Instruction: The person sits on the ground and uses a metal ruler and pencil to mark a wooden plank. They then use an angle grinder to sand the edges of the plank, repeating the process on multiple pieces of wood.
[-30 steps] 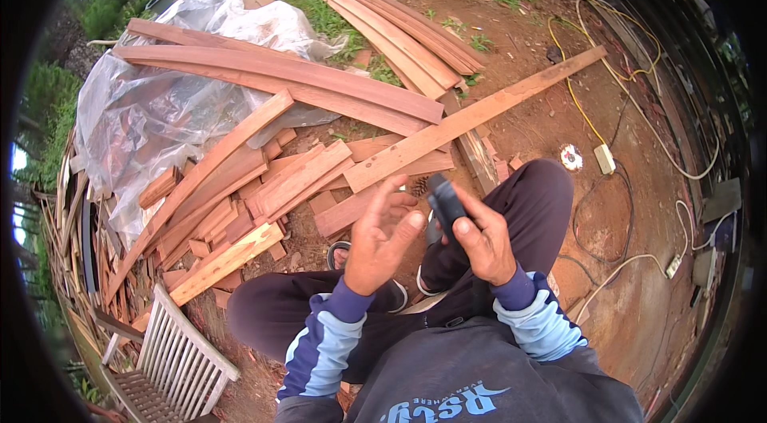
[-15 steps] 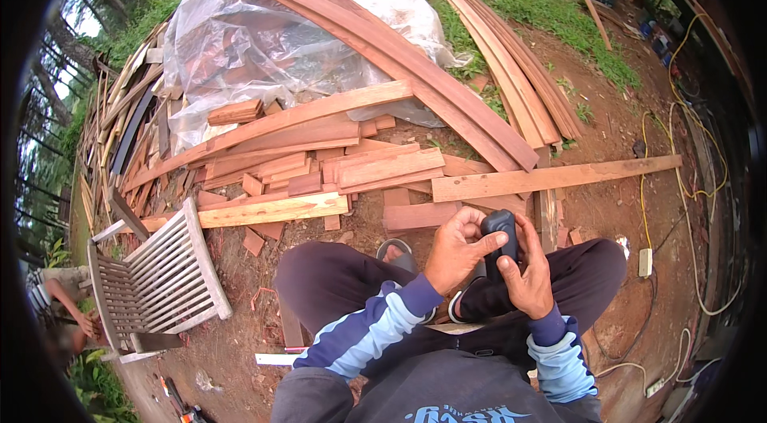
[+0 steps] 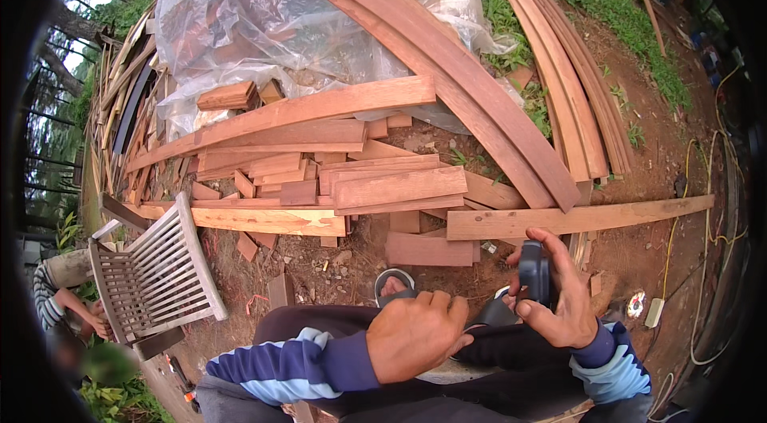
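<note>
Holds a smooth, rounded black gadget point(image 3: 534, 273) upright in the right hand point(image 3: 569, 307), fingers point(image 3: 566, 259) half curled around it. Curls the left hand point(image 3: 419, 335), fingertips hidden, hold impossible to tell. Faces flat reddish planks point(image 3: 399, 187) and a crinkled clear sheet point(image 3: 256, 27), cut off above.

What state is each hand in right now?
Left hand: fingers bent, palm hidden; can't tell if it holds anything.
Right hand: closed on a black rounded object.
</note>
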Demonstrator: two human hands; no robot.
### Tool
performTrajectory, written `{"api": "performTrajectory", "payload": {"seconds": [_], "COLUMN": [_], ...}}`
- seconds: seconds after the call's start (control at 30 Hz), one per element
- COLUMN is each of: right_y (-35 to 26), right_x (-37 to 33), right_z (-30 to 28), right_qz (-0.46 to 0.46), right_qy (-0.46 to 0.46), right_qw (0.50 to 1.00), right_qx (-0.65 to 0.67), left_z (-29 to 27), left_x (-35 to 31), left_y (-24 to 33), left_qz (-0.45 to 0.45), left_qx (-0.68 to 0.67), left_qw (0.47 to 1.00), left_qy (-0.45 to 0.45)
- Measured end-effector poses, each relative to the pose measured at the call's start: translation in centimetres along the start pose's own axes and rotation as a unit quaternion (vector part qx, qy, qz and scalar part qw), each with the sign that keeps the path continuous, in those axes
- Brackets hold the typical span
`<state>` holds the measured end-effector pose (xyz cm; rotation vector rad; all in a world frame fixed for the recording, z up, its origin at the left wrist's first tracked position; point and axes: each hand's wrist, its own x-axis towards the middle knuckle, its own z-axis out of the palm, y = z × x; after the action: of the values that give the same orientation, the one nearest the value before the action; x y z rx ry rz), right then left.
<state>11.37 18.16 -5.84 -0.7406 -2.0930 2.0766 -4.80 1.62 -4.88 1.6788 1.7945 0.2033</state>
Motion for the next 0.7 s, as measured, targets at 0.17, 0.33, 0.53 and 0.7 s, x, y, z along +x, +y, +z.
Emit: {"api": "performTrajectory", "payload": {"seconds": [0.17, 0.33, 0.53, 0.7], "right_y": [0.7, 0.6, 2.1, 0.8], "right_x": [2.3, 3.5, 3.5, 4.6], "right_z": [-1.4, -1.1, -0.4, 1.3], "right_qz": [0.137, 0.171, 0.202, 0.19], "right_qy": [0.047, 0.094, 0.112, 0.125], "right_qw": [0.91, 0.841, 0.792, 0.789], "right_qx": [0.388, 0.505, 0.565, 0.571], "left_z": [1.6, 0.9, 1.3, 5.0], "left_x": [2.2, 5.8, 6.9, 6.9], "left_y": [-1.8, -1.1, 1.1, 2.3], "left_qz": [0.083, 0.077, 0.1, 0.076], "left_qx": [0.072, 0.151, 0.21, 0.011], "left_qw": [0.993, 0.984, 0.971, 0.993], "left_qy": [-0.036, -0.058, -0.057, -0.087]}}
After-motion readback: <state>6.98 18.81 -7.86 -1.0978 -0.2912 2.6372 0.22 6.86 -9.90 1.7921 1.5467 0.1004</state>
